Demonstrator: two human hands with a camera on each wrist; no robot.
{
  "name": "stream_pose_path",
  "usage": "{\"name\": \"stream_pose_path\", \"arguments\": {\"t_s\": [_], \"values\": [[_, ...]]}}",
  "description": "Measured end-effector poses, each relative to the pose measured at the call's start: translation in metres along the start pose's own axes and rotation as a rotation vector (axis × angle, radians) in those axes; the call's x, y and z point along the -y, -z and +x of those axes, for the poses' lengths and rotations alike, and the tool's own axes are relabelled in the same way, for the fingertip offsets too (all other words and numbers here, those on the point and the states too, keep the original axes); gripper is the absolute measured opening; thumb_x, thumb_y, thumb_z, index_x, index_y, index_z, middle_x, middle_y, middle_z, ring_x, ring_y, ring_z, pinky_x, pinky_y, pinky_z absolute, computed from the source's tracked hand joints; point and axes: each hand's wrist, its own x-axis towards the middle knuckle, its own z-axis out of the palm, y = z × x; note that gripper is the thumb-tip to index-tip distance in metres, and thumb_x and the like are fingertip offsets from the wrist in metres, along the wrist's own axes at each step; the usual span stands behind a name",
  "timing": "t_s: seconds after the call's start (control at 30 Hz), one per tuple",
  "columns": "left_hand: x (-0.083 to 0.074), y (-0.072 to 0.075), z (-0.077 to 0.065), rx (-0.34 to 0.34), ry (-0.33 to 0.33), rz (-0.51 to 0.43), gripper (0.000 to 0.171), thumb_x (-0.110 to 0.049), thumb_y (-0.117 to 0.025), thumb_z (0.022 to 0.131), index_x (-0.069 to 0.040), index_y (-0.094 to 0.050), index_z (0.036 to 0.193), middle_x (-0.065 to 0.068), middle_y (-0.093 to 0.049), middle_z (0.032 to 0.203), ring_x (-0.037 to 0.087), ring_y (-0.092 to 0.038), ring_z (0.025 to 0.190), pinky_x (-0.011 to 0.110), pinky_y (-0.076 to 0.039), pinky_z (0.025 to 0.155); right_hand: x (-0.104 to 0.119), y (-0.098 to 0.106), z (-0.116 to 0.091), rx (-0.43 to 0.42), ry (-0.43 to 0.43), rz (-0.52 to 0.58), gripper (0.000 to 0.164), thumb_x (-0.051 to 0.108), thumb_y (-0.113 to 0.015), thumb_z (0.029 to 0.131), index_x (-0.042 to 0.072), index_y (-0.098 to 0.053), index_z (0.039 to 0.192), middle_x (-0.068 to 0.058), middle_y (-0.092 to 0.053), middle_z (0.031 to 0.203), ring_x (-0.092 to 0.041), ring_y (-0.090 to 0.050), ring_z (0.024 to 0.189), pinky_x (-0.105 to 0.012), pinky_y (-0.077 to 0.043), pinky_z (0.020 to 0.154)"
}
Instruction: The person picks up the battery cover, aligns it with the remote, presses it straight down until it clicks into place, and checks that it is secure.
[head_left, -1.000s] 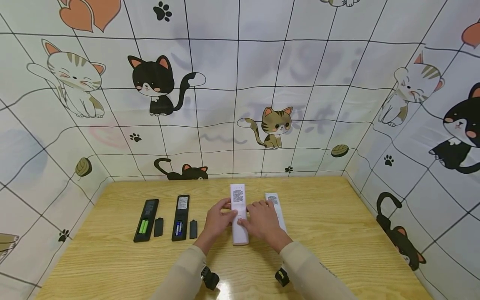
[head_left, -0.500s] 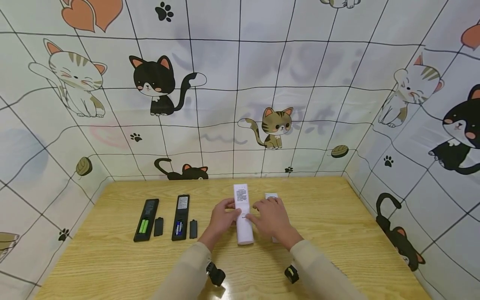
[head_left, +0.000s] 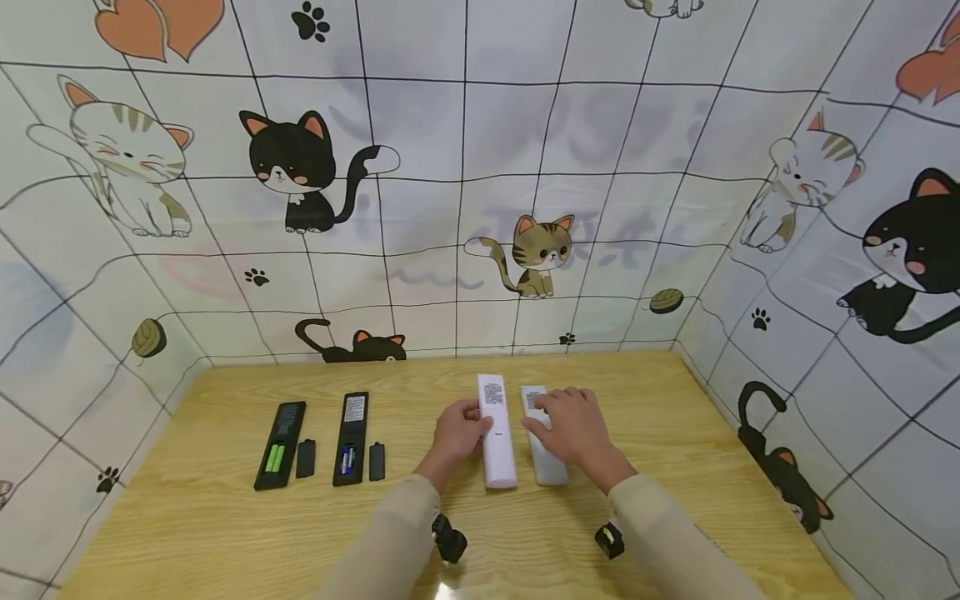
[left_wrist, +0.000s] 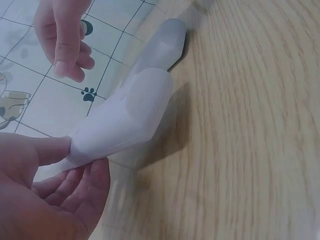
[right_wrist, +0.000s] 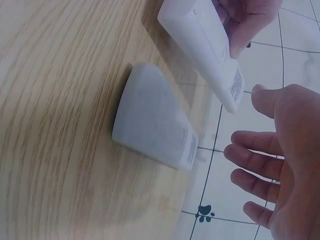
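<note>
My left hand point(head_left: 459, 433) grips a white remote control point(head_left: 499, 454) by its left side, thumb on top and fingers beneath. The remote is back side up, with a printed label at its far end, and the left wrist view shows it raised off the wood. Over a second white remote control point(head_left: 550, 467), which lies on the table, hovers my right hand point(head_left: 576, 425). In the right wrist view this right hand point(right_wrist: 295, 155) has its fingers loosely spread and apart from both remotes, holding nothing.
Left on the wooden table point(head_left: 225, 533) lie a black remote with green batteries point(head_left: 279, 446) and a black remote with blue batteries point(head_left: 350, 442), their compartments uncovered. Beside them are two battery covers, a left one point(head_left: 306, 458) and a right one point(head_left: 377, 461). A cat-print cloth point(head_left: 420, 208) encloses the back and sides.
My right hand has come off the held white remote and moved right, over the second one. The left hand has shifted right with its remote; the head view has turned slightly too.
</note>
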Motion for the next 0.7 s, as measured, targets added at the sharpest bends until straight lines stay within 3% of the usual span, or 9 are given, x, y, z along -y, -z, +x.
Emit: {"name": "stream_pose_path", "arguments": {"t_s": [0.27, 0.7], "values": [[0.0042, -0.0067, 0.0041, 0.013, 0.025, 0.042, 0.040, -0.013, -0.066, 0.092, 0.003, -0.058, 0.127, 0.014, -0.066, 0.108, 0.019, -0.066, 0.085, 0.033, -0.058, 0.068, -0.0057, -0.0005, -0.0021, 0.005, -0.018, -0.006, 0.043, 0.055, -0.057, 0.092, 0.019, -0.070, 0.112, -0.002, -0.069, 0.114, -0.029, -0.058, 0.114, -0.052, -0.038, 0.102], [0.0085, -0.0101, 0.0044, -0.079, 0.050, 0.113, 0.038, -0.016, -0.073, 0.086, -0.001, -0.066, 0.120, 0.010, -0.071, 0.100, 0.015, -0.067, 0.076, 0.025, -0.056, 0.057, -0.0085, -0.0071, -0.0043, 0.019, -0.030, -0.016, 0.042, 0.054, -0.059, 0.091, 0.019, -0.071, 0.110, -0.003, -0.069, 0.113, -0.029, -0.058, 0.111, -0.053, -0.038, 0.101]]}}
